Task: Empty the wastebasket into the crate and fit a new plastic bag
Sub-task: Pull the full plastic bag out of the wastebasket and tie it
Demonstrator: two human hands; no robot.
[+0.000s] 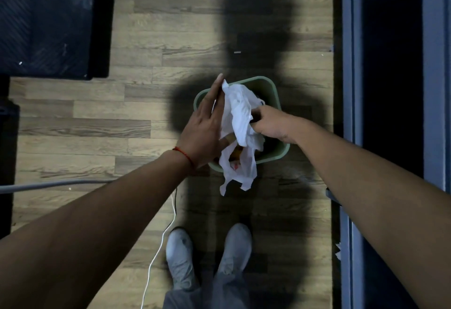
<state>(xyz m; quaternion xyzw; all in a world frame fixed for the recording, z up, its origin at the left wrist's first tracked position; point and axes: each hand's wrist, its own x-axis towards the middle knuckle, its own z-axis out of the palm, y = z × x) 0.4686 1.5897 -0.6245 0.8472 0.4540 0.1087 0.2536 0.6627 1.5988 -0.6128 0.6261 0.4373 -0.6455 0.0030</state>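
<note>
A small green wastebasket stands on the wood floor just ahead of my feet. A white plastic bag bunches up over its opening, and a loose end hangs over the near rim. Something orange and red shows through the bag low down. My right hand is closed on the bag's right side above the basket. My left hand lies flat with fingers extended against the bag's left side, over the basket's left rim. The inside of the basket is mostly hidden by the bag and my hands.
A dark mat or platform fills the upper left. A blue-grey door frame runs along the right. A white cable and a grey hose lie on the floor at left. My two shoes stand below the basket.
</note>
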